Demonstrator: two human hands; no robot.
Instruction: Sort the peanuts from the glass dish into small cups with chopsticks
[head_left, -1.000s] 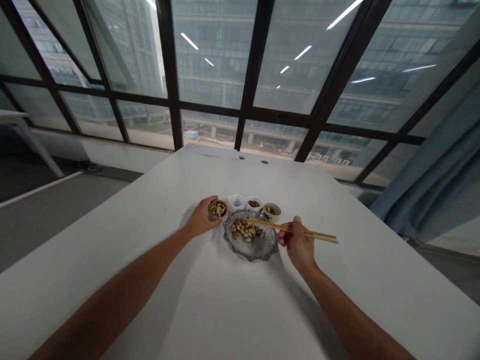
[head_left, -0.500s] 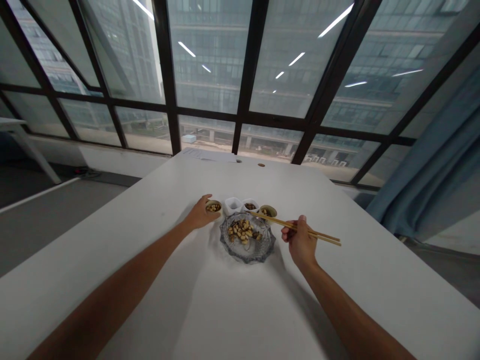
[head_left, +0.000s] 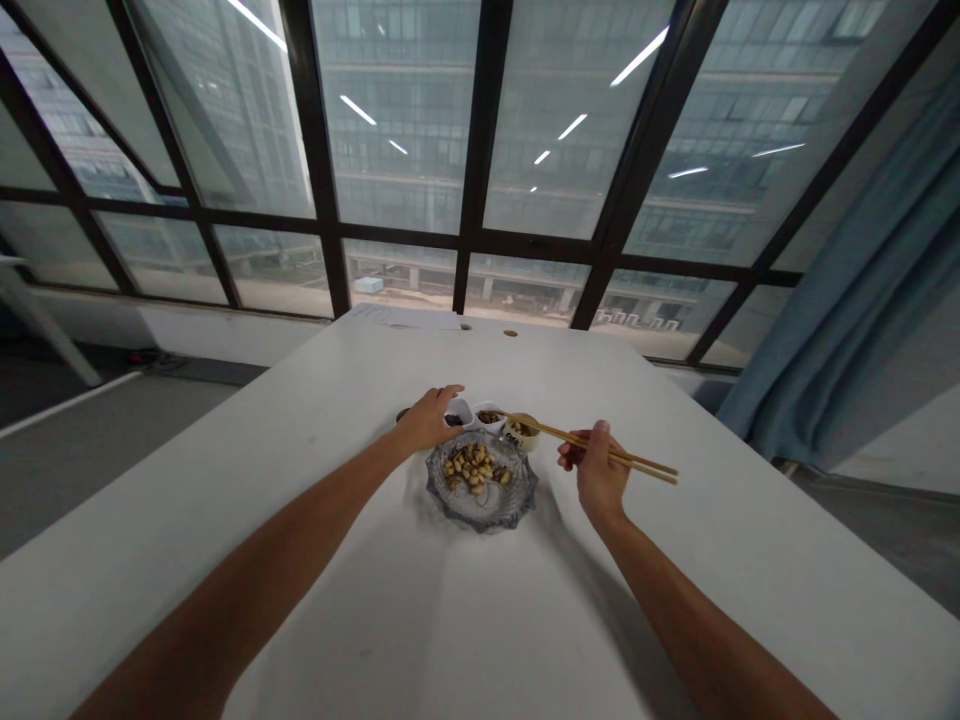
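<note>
Currently | left hand [head_left: 426, 422] curved half-open around white bowl [head_left: 458, 408], grip unclear | right hand [head_left: 600, 475] grasping chopsticks [head_left: 555, 432]

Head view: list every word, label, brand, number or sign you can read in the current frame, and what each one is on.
No text can be read with certainty.
Dark marks on the side of the rightmost cup: possibly lettering, too small and blurred to read.
Faint marks on the papers at the far end of the table: too small to make out.
</note>
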